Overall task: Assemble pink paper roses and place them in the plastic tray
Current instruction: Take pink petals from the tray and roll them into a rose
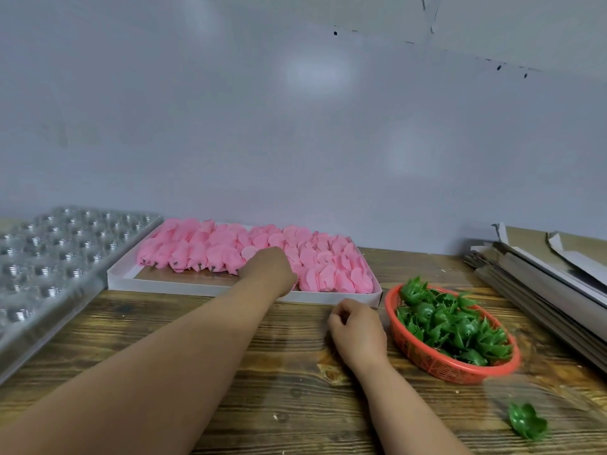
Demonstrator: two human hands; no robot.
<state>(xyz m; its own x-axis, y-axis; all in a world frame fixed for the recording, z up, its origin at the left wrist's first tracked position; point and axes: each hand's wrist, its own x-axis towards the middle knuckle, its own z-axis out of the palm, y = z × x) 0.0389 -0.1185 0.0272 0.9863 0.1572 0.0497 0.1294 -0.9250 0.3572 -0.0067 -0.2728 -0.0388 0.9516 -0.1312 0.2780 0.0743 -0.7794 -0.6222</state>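
My left hand (267,269) reached into the shallow white cardboard box (210,288) at twelve o'clock, fingers down among the pink paper rose petals (328,261); I could not tell whether its grip had closed on any. My right hand (358,330) rested on the brown wooden table (262,372), fingers curled into a loose grip, nothing visible in it. The red oval plastic basket (437,361) of green plastic calyxes (450,326) sat at three o'clock of it. The clear plastic tray (49,267) lay at nine o'clock.

Glossy clear plastic tray (49,257), matt pink paper petals (262,251), rough-grained wooden table (262,372), woven-look plastic basket (437,361).
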